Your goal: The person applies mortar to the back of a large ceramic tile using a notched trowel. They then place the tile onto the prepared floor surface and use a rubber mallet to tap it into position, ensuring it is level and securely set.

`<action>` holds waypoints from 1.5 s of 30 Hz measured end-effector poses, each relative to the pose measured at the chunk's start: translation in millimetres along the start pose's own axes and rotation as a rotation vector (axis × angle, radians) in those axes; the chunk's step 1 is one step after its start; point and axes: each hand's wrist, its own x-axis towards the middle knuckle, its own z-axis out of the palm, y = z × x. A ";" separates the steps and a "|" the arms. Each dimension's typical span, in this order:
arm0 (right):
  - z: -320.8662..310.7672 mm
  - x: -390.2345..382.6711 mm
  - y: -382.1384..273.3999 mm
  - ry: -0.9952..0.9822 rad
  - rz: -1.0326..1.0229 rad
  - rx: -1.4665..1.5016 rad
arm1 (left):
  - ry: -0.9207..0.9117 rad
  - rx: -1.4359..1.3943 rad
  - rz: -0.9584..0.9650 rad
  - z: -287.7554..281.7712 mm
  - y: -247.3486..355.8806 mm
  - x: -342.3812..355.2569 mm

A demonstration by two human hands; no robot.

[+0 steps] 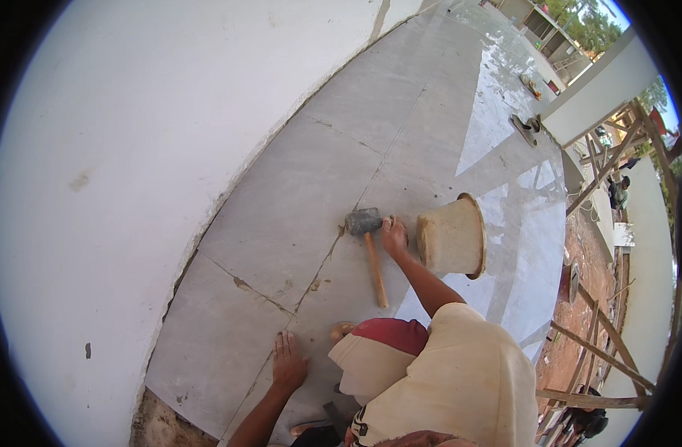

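My left hand (289, 363) lies flat on a large grey floor tile (207, 328), its palm down beside a joint and nothing in it. Farther up and to the right, my right hand (394, 237) has its fingers curled beside the black head of a mallet (364, 221). Whether they grip the head's end or something small there is hidden. The mallet's wooden handle points back toward me along the tiles. Just right of that hand is a tan, mortar-stained bucket (449, 237), its rim toward the right. Red-and-beige cloth (378, 346) covers part of the floor below the mallet.
A white wall (132, 164) runs along the left of the tiles. Bare rough ground (166, 425) shows at the lower left. Sandals (523, 130) lie near a white column (601, 86). Wooden scaffolding (609, 343) stands at right, with another person (619, 194) beyond.
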 end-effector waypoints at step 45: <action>76.6 -337.1 -196.6 -1.333 -1.007 -0.086 | 0.293 -0.299 -0.800 29.3 -128.8 -157.4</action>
